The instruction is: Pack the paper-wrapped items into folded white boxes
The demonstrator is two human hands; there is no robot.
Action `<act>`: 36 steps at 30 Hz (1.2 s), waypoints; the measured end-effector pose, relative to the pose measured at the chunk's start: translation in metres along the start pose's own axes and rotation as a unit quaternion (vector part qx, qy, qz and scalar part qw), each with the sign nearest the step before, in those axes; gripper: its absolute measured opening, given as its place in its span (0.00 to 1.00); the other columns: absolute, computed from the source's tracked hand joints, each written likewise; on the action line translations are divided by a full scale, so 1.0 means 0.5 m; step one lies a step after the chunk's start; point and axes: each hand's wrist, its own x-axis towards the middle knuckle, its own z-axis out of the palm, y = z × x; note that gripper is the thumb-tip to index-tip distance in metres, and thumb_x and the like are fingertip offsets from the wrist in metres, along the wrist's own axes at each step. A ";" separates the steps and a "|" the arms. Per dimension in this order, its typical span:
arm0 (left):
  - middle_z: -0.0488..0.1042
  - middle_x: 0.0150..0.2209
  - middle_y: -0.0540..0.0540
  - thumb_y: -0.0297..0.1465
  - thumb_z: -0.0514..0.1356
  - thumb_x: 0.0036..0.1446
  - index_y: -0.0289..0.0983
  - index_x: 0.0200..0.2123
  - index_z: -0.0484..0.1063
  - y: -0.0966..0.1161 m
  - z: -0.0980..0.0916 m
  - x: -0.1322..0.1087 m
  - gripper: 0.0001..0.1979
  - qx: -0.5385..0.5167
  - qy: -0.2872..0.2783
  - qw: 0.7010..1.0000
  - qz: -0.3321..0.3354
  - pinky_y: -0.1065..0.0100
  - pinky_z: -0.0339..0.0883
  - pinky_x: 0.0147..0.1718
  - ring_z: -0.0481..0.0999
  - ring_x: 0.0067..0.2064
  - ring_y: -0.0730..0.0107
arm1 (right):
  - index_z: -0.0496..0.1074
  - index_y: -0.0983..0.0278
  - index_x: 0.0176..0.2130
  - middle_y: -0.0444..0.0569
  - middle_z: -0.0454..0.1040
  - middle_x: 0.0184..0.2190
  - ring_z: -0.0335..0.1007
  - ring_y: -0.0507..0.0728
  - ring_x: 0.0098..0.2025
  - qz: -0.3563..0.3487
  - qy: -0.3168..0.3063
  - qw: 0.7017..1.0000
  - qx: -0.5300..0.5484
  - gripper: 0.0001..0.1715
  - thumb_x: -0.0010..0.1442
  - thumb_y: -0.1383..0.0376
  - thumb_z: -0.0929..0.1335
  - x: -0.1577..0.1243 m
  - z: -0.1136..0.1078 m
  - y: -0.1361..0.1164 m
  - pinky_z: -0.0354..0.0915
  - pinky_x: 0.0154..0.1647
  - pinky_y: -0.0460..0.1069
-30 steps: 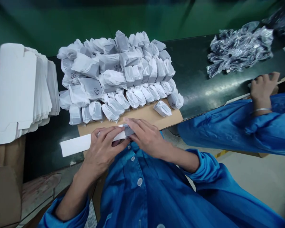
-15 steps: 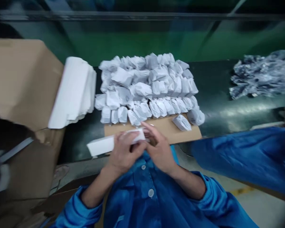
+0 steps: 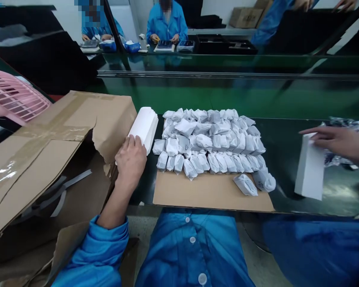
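White cartons [image 3: 144,124] lay toward the back edge of the worktop [image 3: 287,151], the left hand [image 3: 131,157] curled over them, grip tightness impossible to tell; nearer the front edge, a hand [image 3: 332,140], owner and grip unclear, overlapped a white box [image 3: 309,173].

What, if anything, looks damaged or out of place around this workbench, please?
The cardboard box at the left has a ragged, torn edge around its opening. One white wrapped packet also lies askew on the cardboard sheet, in front of the closely set packet rows. I see no spill.
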 end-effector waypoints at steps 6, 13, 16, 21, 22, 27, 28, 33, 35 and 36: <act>0.75 0.57 0.31 0.33 0.52 0.68 0.34 0.51 0.76 0.007 -0.008 -0.035 0.17 -0.012 0.078 0.997 -0.025 0.47 0.71 0.54 0.74 0.60 0.45 | 0.83 0.63 0.41 0.58 0.81 0.44 0.76 0.60 0.40 -0.011 -0.060 0.993 -0.099 0.11 0.55 0.68 0.74 -0.022 0.102 -0.078 0.59 0.41 0.63; 0.73 0.60 0.35 0.32 0.61 0.63 0.41 0.66 0.62 0.159 -0.049 -0.191 0.28 -0.150 0.202 0.945 0.208 0.42 0.59 0.64 0.70 0.64 0.50 | 0.67 0.65 0.61 0.58 0.75 0.55 0.77 0.60 0.51 0.052 -0.260 0.850 0.455 0.29 0.67 0.54 0.65 -0.280 0.305 -0.401 0.75 0.50 0.54; 0.60 0.69 0.36 0.46 0.60 0.62 0.46 0.71 0.49 0.174 -0.105 -0.230 0.39 -0.304 0.214 0.920 0.122 0.38 0.62 0.62 0.59 0.70 0.46 | 0.76 0.67 0.45 0.51 0.81 0.40 0.78 0.58 0.41 0.033 -0.368 0.845 0.387 0.17 0.64 0.57 0.69 -0.249 0.291 -0.373 0.74 0.40 0.50; 0.81 0.46 0.44 0.45 0.66 0.55 0.43 0.56 0.74 0.115 -0.159 -0.176 0.26 -0.471 -0.117 0.871 -0.070 0.62 0.78 0.37 0.81 0.44 0.56 | 0.77 0.65 0.41 0.46 0.80 0.36 0.75 0.55 0.34 -0.225 -0.576 0.770 0.158 0.10 0.60 0.62 0.73 -0.212 0.202 -0.300 0.67 0.31 0.45; 0.81 0.37 0.47 0.43 0.67 0.54 0.41 0.47 0.79 0.108 -0.151 -0.168 0.19 -0.466 -0.147 0.867 -0.096 0.68 0.75 0.29 0.80 0.35 0.63 | 0.76 0.64 0.46 0.48 0.80 0.39 0.76 0.56 0.36 -0.245 -0.536 0.800 0.106 0.14 0.60 0.62 0.73 -0.225 0.194 -0.301 0.68 0.33 0.47; 0.79 0.30 0.48 0.40 0.67 0.54 0.37 0.41 0.79 0.098 -0.085 -0.172 0.16 -0.570 -0.125 0.783 -0.213 0.73 0.70 0.25 0.76 0.29 0.70 | 0.56 0.73 0.67 0.65 0.75 0.51 0.73 0.68 0.48 -0.332 -0.242 0.905 -0.109 0.46 0.61 0.54 0.72 -0.326 0.187 -0.323 0.69 0.42 0.58; 0.80 0.31 0.47 0.40 0.68 0.53 0.36 0.41 0.80 0.094 -0.082 -0.172 0.16 -0.586 -0.166 0.768 -0.199 0.72 0.71 0.26 0.77 0.29 0.70 | 0.56 0.75 0.67 0.66 0.75 0.50 0.73 0.67 0.47 -0.361 -0.232 0.896 -0.113 0.44 0.63 0.54 0.71 -0.337 0.186 -0.322 0.68 0.42 0.58; 0.82 0.32 0.43 0.35 0.69 0.49 0.36 0.39 0.82 0.080 -0.119 -0.151 0.13 -0.539 -0.326 0.774 -0.056 0.74 0.70 0.21 0.78 0.26 0.70 | 0.63 0.73 0.62 0.60 0.75 0.52 0.71 0.63 0.48 -0.423 -0.271 0.864 -0.043 0.31 0.69 0.55 0.64 -0.331 0.169 -0.295 0.67 0.44 0.57; 0.82 0.32 0.43 0.34 0.68 0.49 0.36 0.35 0.83 0.090 -0.129 -0.148 0.10 -0.528 -0.297 0.794 -0.038 0.75 0.70 0.21 0.78 0.26 0.70 | 0.64 0.73 0.60 0.61 0.75 0.51 0.71 0.64 0.47 -0.431 -0.253 0.865 -0.046 0.29 0.69 0.56 0.64 -0.329 0.166 -0.287 0.68 0.43 0.57; 0.82 0.31 0.44 0.33 0.68 0.49 0.37 0.34 0.83 0.097 -0.129 -0.149 0.08 -0.523 -0.280 0.804 -0.035 0.76 0.70 0.21 0.78 0.25 0.71 | 0.65 0.74 0.60 0.61 0.76 0.50 0.72 0.64 0.47 -0.437 -0.239 0.865 -0.055 0.28 0.69 0.57 0.64 -0.331 0.167 -0.285 0.68 0.43 0.57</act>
